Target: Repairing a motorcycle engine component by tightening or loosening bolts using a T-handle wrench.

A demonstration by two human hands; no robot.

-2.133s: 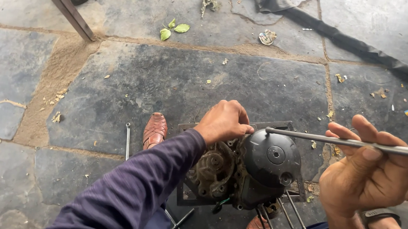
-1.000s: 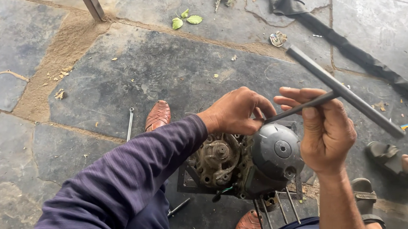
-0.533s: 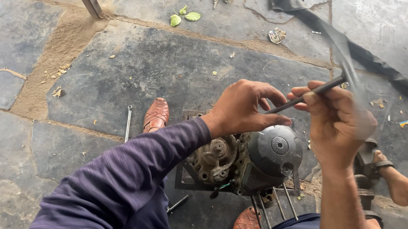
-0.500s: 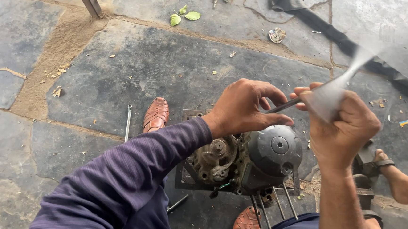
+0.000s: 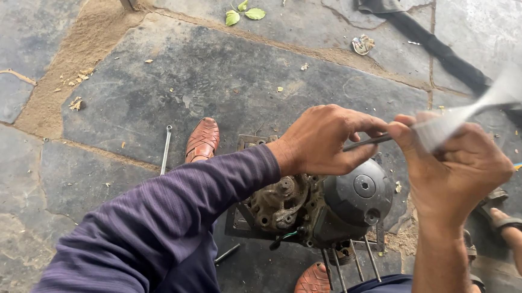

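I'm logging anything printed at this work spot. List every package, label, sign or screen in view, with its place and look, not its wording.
No sign, screen or readable label shows.
Crumpled wrapper or scrap: on the stone floor at the top, pale with darker patches; what it is cannot be told.
Small coloured scrap: on the floor at the right edge, beyond the right hand, blue and yellow.

A single head-worn camera looks steeply down from close above, facing 12 o'clock across the stone floor (image 5: 155, 92); hands fill the frame from 3 to 6 o'clock.
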